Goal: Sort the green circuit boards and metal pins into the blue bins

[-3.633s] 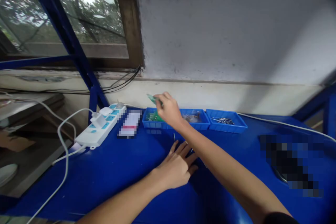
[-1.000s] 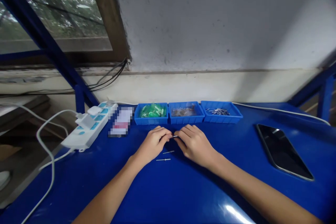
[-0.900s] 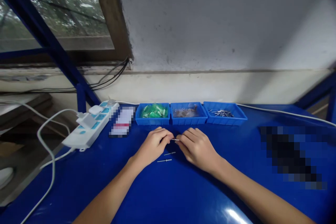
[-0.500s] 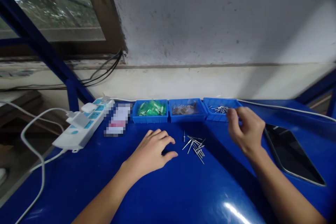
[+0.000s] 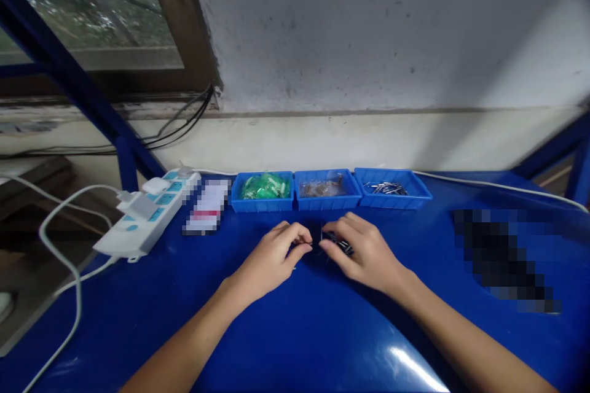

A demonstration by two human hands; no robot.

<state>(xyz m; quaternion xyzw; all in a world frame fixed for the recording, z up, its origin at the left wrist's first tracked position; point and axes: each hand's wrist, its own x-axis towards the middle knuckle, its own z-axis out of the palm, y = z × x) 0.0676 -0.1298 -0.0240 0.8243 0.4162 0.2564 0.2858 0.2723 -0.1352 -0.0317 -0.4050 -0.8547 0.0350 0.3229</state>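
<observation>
Head view: two bare hands work close together over a blue worktop [image 5: 276,344], fingertips facing each other across a narrow gap.
Left grip: the left hand [image 5: 275,256] has thumb and forefinger bent almost together; something small and dark shows there, but whether it is held I cannot tell.
Right grip: the right hand [image 5: 366,252] is cupped, thumb and forefinger parted, around a cluster of metal pins [image 5: 342,245]; I cannot tell whether it has hold of them or only covers them.
Pins: under and between the right grip's fingers, just across the gap from the left grip.
Pale tip: a small light end [image 5: 294,268] shows just below the left grip's thumb.
Left tray: blue [image 5: 262,205], beyond the left grip, with green packets [image 5: 266,186].
Middle tray: blue [image 5: 328,203], beyond the gap between grips, with brownish pieces in clear plastic [image 5: 322,188].
Right tray: blue [image 5: 397,201], beyond the right grip, with more metal pins [image 5: 385,188].
Power strip: white [image 5: 117,242], well left of the left grip.
Pixelated dark object: on the worktop [image 5: 504,264], well right of the right grip.
</observation>
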